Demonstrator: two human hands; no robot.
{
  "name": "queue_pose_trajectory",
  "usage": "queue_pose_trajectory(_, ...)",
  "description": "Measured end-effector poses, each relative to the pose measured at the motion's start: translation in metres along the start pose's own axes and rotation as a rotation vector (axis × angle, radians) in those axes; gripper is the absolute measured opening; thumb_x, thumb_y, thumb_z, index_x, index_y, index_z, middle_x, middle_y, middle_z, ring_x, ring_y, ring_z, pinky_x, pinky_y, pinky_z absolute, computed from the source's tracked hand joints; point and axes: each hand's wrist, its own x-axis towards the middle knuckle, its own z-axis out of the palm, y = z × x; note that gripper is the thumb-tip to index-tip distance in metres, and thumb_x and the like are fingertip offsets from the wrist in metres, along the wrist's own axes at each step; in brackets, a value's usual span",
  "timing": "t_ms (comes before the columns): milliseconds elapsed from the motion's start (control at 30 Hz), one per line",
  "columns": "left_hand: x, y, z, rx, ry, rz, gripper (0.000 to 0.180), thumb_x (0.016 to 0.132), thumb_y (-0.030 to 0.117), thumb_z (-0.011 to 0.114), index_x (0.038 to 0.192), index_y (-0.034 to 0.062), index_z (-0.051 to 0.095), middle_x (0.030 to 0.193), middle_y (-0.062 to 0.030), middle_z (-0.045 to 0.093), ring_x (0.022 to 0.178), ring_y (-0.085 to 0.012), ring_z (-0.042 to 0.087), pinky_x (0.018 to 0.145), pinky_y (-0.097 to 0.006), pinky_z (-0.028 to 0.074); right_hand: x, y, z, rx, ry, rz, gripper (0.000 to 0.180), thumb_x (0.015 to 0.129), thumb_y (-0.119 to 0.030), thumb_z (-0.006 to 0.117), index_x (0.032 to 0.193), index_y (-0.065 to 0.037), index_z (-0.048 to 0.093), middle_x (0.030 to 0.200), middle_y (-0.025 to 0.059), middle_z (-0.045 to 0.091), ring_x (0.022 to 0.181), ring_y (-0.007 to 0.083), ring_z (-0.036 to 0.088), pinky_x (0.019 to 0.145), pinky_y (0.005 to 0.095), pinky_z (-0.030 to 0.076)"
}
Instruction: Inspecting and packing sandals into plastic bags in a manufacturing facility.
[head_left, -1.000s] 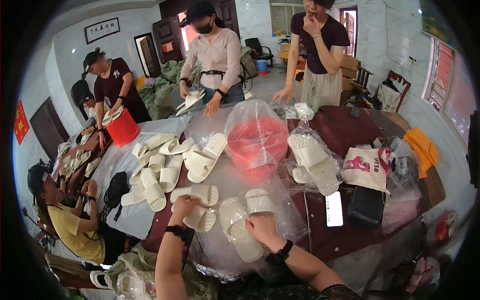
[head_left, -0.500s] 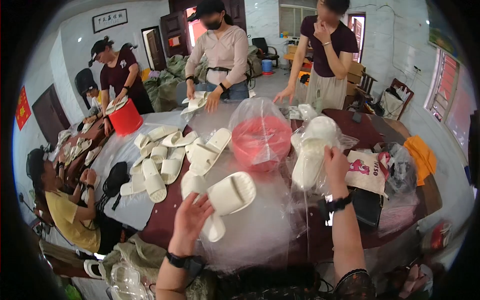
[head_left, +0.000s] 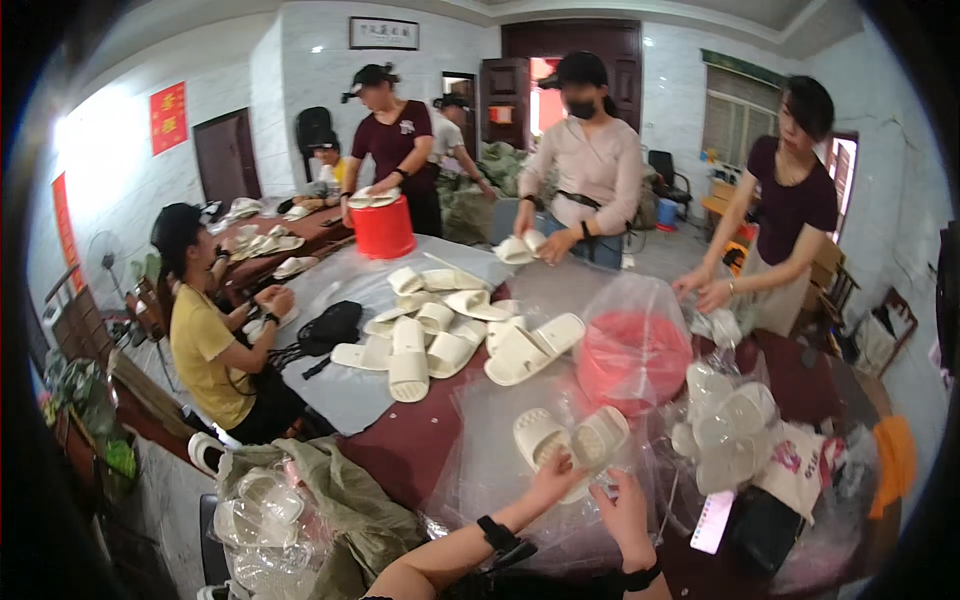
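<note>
White slippers lie in a loose pile on the table. Nearer, the left hand grasps a pair of slippers on a clear plastic bag. The right hand touches the same pair, just beside a red bucket.

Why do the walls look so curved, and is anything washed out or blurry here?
In the head view a fisheye lens bends straight edges toward a dark round rim; the left wall glares white and the doorway is overexposed; the clear plastic sheet shines in patches; the left hand and right hand at the pair of white slippers look slightly soft.
</note>
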Motion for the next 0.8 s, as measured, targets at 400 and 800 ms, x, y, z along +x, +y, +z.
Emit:
queue_pose_trajectory(400, -0.062, 0.016, -0.046, 1.195, -0.041, 0.367, 0.073, 0.074, 0.044, 0.077, 0.133, 0.0089, 0.051, 0.148, -0.0265, 0.032, 0.129, -0.046, 0.041, 0.104, -0.053, 0.041, 0.023, 0.042, 0.043, -0.693, -0.2, -0.06, 0.047, 0.078, -0.046, 0.07, 0.092, -0.001, 0.069, 0.089, 0.0224, 0.068, 0.085, 0.0369, 0.067, 0.079, 0.0459, 0.053)
queue_pose_trajectory(800, -0.044, 0.026, -0.073, 0.854, -0.052, 0.303, 0.062, 0.073, 0.025, 0.079, 0.127, 0.0082, 0.053, 0.149, -0.0278, 0.032, 0.119, -0.0458, 0.053, 0.095, -0.046, 0.048, 0.032, 0.007, 0.022, -0.31, -0.332, 0.183, 0.046, 0.086, -0.048, 0.06, 0.088, -0.003, 0.072, 0.088, 0.0199, 0.069, 0.087, 0.039, 0.066, 0.075, 0.0488, 0.051)
